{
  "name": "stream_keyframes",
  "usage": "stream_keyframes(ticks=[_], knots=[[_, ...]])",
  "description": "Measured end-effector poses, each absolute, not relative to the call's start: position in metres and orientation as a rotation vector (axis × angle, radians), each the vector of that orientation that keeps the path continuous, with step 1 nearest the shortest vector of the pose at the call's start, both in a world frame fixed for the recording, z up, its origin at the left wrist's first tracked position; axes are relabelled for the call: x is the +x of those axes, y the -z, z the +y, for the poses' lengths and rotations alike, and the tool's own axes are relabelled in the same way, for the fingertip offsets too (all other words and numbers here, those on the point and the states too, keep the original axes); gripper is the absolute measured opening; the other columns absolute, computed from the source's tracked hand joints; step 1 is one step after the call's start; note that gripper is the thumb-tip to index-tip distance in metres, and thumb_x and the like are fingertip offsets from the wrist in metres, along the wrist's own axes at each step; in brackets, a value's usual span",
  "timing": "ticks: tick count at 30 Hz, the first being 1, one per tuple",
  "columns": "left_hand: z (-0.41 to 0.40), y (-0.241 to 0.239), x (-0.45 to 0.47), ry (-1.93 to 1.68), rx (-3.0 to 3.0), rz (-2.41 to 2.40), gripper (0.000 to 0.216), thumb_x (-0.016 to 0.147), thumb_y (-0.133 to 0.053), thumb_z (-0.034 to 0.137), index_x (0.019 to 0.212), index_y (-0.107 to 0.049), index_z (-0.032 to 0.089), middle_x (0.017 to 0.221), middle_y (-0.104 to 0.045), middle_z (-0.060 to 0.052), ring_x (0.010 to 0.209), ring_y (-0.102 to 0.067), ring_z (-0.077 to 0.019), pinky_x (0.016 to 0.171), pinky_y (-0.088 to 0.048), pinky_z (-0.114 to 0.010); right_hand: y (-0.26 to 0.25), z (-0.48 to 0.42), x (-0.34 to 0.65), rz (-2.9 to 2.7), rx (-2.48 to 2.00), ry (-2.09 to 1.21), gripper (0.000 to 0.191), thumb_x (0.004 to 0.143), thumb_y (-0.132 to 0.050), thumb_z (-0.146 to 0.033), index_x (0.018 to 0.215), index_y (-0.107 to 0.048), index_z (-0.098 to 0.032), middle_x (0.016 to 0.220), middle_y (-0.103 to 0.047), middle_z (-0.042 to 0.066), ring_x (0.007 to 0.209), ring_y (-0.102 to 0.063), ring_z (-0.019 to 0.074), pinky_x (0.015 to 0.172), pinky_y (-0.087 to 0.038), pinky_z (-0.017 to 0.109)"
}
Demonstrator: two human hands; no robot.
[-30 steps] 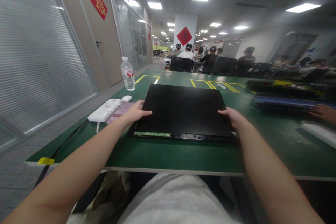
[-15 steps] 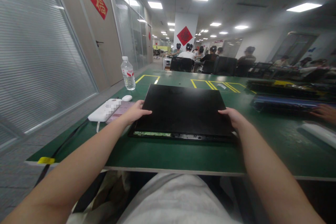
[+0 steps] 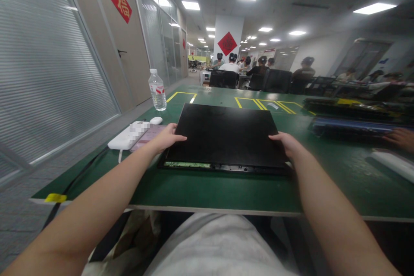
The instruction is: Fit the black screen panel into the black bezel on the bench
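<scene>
A flat black panel [image 3: 226, 136] lies on the green table [image 3: 207, 189] in front of me, with a strip of circuit board showing along its near edge. My left hand [image 3: 166, 138] grips its left edge, thumb on top. On the opposite edge my right hand [image 3: 287, 144] holds on the same way. Both hands are closed on the panel.
Left of the panel lie a pink phone [image 3: 149, 133], a white power strip [image 3: 127, 137], a small white object [image 3: 156, 120] and a water bottle [image 3: 157, 90]. Dark panels [image 3: 352, 128] are stacked at right, where another person's hand [image 3: 399, 138] rests. Several people sit at the far tables.
</scene>
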State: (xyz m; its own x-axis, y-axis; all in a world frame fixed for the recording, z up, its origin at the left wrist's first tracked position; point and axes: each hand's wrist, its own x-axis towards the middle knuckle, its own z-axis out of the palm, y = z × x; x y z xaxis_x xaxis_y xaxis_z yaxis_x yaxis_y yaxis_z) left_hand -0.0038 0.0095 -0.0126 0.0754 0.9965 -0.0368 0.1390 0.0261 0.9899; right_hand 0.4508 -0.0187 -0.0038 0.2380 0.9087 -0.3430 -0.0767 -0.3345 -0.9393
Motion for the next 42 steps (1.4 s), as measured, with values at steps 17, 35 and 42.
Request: stream_keyframes(ticks=[17, 35, 42], knots=[[0.012, 0.0159, -0.0049, -1.066, 1.353, 1.292, 0.067, 0.055, -0.093, 0.018, 0.111, -0.056, 0.02, 0.104, -0.076, -0.009, 0.106, -0.073, -0.0349, 0.091, -0.06, -0.051, 0.0066, -0.0164, 0.4544, -0.849, -1.556, -1.266, 0.029, 0.075, -0.065, -0.011, 0.102, -0.061, -0.023, 0.075, -0.074, 0.005, 0.066, -0.071, 0.0251, 0.067, -0.06, 0.042], [0.0087, 0.0123, -0.0032, -1.059, 1.351, 1.285, 0.065, 0.056, -0.093, 0.016, 0.11, -0.056, 0.019, 0.107, -0.076, -0.01, 0.11, -0.071, -0.0354, 0.096, -0.058, -0.052, 0.0068, -0.0188, 0.456, -0.884, -1.538, -1.277, 0.025, 0.077, -0.067, -0.01, 0.098, -0.062, -0.023, 0.076, -0.074, 0.004, 0.066, -0.071, 0.0239, 0.067, -0.06, 0.04], [0.0096, 0.0131, -0.0034, -1.056, 1.347, 1.286, 0.063, 0.059, -0.09, 0.013, 0.111, -0.055, 0.019, 0.11, -0.076, -0.011, 0.113, -0.07, -0.0353, 0.096, -0.058, -0.052, 0.0051, -0.023, 0.4559, -0.92, -1.52, -1.28, 0.026, 0.077, -0.073, -0.012, 0.098, -0.063, -0.023, 0.078, -0.075, 0.005, 0.066, -0.072, 0.0242, 0.065, -0.06, 0.04]])
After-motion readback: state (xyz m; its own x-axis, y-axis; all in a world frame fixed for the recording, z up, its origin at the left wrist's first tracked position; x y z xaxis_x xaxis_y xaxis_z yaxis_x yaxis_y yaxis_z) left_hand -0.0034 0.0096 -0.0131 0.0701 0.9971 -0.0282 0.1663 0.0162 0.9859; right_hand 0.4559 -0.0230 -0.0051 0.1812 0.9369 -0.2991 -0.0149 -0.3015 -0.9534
